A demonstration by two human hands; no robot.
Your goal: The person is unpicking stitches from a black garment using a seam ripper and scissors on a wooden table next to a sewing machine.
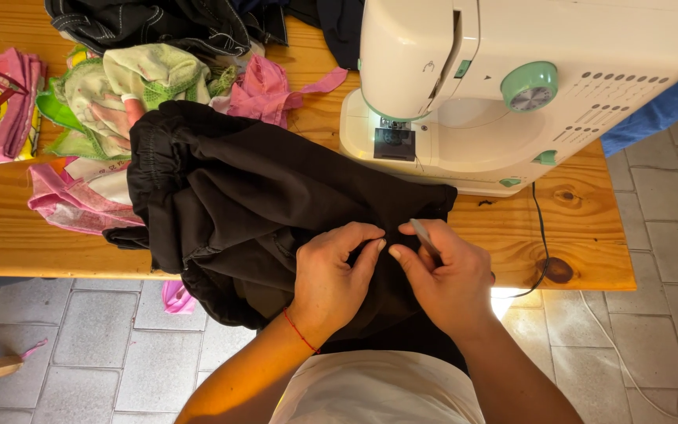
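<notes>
Black garment [245, 196] lies bunched on wooden table [41, 243], spilling over the near edge into the person's lap. L hand [331, 279] pinches a fold of the cloth betw. thumb and forefinger; R hand [449, 279] is closed on a thin grey tool [425, 238], its tip at the same fold, hands nearly touching. White sewing machine w/ mint-green knobs [512, 86] stands just beyond, its base close to the garment's far R corner. Pink and green fabric scraps [127, 90] crowd the table's L side, touching the garment. Bare wood shows R of the hands, crossed by a black cord [541, 235]; paved floor [653, 220] is open past the table's R edge.
</notes>
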